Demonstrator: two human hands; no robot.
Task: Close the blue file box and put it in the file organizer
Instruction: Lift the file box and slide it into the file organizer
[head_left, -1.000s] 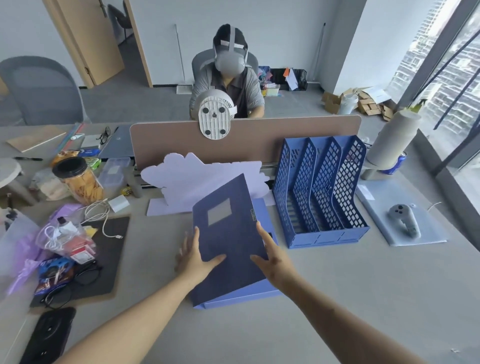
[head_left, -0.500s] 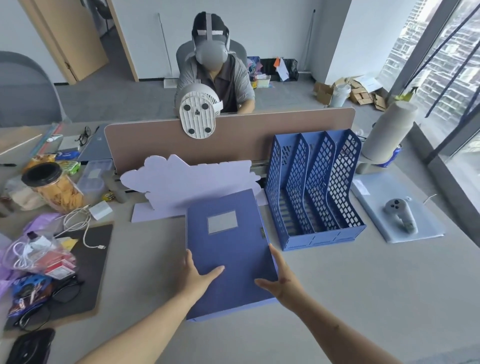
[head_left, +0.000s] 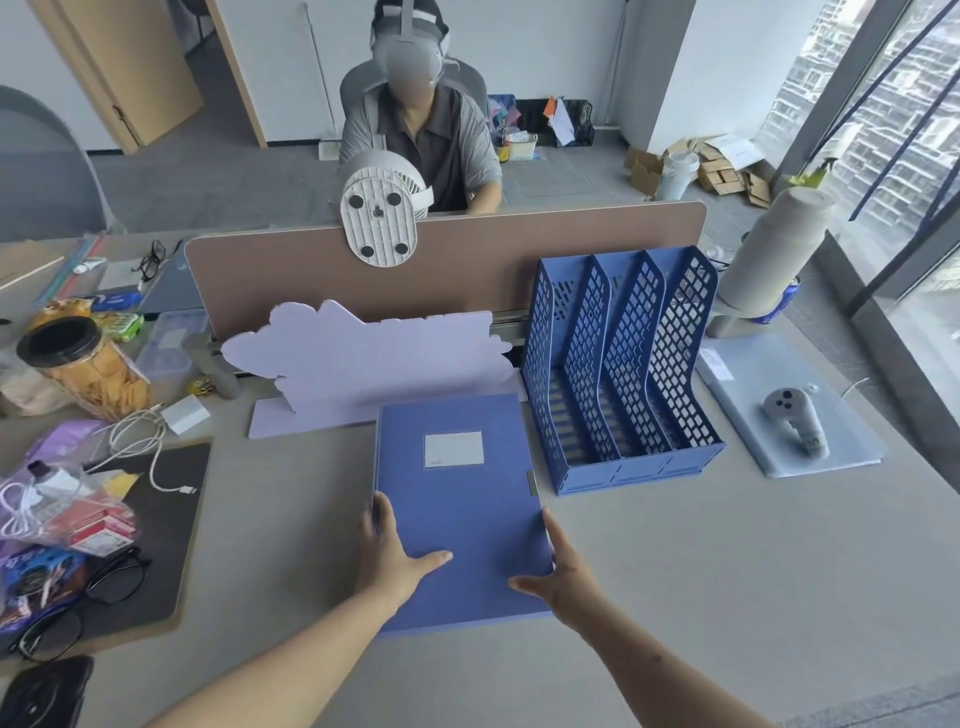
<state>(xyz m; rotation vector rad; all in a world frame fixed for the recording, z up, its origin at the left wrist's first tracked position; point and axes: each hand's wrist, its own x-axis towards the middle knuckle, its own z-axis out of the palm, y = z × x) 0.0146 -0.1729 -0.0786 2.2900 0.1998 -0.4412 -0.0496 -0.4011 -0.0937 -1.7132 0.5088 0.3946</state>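
Observation:
The blue file box (head_left: 457, 499) lies flat on the grey desk with its lid down and a white label on top. My left hand (head_left: 392, 558) grips its left edge, thumb across the lid. My right hand (head_left: 563, 574) grips its right edge near the front corner, thumb on the lid. The blue mesh file organizer (head_left: 621, 364), with three upright slots, stands just right of the box against the divider. Its slots hold nothing.
A pale purple cloud-shaped board (head_left: 363, 358) stands behind the box. A snack jar (head_left: 85, 366), cables, bags and glasses crowd the left. A controller (head_left: 795, 418) lies on a folder at right. A person sits behind the brown divider (head_left: 467, 260).
The lid, raised a second ago, has come down flat onto the box. Both hands have slid to the box's near side edges.

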